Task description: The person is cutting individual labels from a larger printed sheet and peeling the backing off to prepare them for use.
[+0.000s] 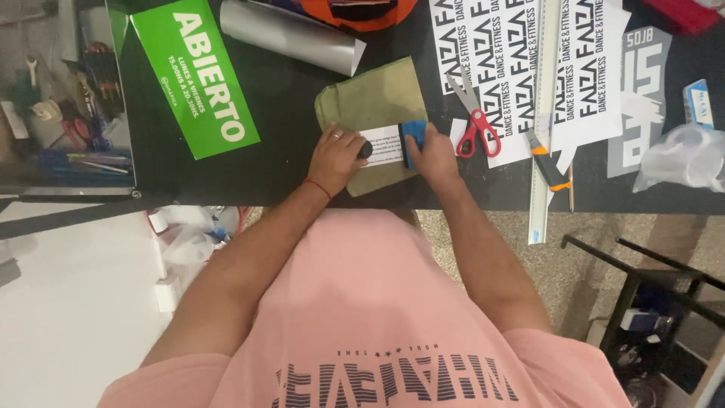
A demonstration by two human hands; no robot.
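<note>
An olive-green folded cloth or envelope (374, 102) lies on the dark table (287, 98). On it rests a small white printed sticker sheet (384, 146). My left hand (336, 159) presses down on the sheet's left end, next to a small black round object (365, 149). My right hand (436, 155) grips a blue squeegee (412, 136) held against the sheet's right side.
Red-handled scissors (474, 121) lie right of the squeegee on white printed sheets (521, 60). A long metal ruler (545, 121) and an orange utility knife (547, 162) sit further right. A green sign (198, 72), a grey roll (291, 34) and a plastic bag (680, 155) also occupy the table.
</note>
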